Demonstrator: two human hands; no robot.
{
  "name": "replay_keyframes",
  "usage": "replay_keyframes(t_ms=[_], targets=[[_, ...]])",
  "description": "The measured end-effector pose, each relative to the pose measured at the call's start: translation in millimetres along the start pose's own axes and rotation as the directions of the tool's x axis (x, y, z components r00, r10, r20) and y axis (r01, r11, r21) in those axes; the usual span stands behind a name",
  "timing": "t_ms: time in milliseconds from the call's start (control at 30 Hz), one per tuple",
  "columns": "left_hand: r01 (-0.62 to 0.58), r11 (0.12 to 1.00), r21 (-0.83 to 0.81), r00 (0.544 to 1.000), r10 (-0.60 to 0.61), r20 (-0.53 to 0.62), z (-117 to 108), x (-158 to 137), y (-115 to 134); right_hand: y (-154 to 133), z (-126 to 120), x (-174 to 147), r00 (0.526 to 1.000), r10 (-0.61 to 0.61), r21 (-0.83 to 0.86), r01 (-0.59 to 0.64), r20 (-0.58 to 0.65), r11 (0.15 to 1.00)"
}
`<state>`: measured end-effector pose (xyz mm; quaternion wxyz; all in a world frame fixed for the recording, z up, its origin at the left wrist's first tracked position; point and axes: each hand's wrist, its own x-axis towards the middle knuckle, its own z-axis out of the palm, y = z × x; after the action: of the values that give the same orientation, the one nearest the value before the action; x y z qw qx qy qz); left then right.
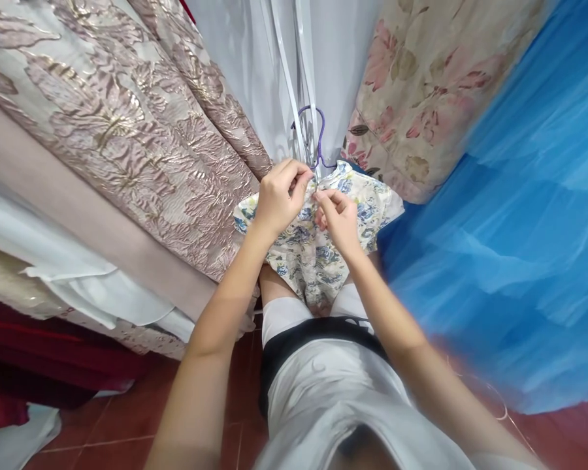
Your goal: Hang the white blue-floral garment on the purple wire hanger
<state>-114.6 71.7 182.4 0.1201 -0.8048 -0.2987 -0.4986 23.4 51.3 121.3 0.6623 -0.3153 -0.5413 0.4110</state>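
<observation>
Head view shows me the left hand (279, 197) and right hand (342, 219) pinching the floral shirt (301, 258) near its top, hung on the purple hanger (322, 124), which presumably bears its weight for close work.

- Cannot make out the tiny details between left hand (280, 199) and right hand (343, 222) on the floral garment (301, 245).
- Cannot see garment cloth behind either hand.
- Cannot follow the purple hanger (322, 130) below the collar.
- Cannot trace the blurred blue cloth (500, 261) past the right edge.
</observation>
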Motion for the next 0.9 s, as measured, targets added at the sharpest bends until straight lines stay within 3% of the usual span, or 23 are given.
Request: replay_keyframes(t_ms=[333, 500, 633, 800, 900], targets=[[0.022, 0.999, -0.031, 0.998, -0.023, -0.053, 5.8, -8.1, 2.3, -1.2, -0.4, 12.4, 0.996, -0.085, -0.020, 0.085, 0.022, 0.996], [0.005, 1.000, 0.008, 0.999, -0.005, -0.046, 10.6, -6.6, 2.0, 0.9, 4.0, 15.2, 0.999, -0.041, -0.013, 0.041, -0.028, 0.999], [0.028, 1.000, 0.014, 0.990, -0.026, -0.141, 9.0, -2.3, -4.3, 10.0, 5.3, 13.3, 1.000, -0.003, -0.095, 0.003, -0.002, 0.995], [0.124, 0.990, 0.063, 0.954, -0.102, -0.281, -26.6, 0.4, -55.1, 19.5, -10.9, -9.0, 0.979, 0.094, -0.310, -0.033, 0.183, 0.950], [0.168, 0.977, 0.133, 0.948, -0.123, -0.292, -57.1, -22.5, -100.9, 21.1, -25.4, -30.2, 0.950, 0.173, -0.365, -0.070, 0.258, 0.928]])
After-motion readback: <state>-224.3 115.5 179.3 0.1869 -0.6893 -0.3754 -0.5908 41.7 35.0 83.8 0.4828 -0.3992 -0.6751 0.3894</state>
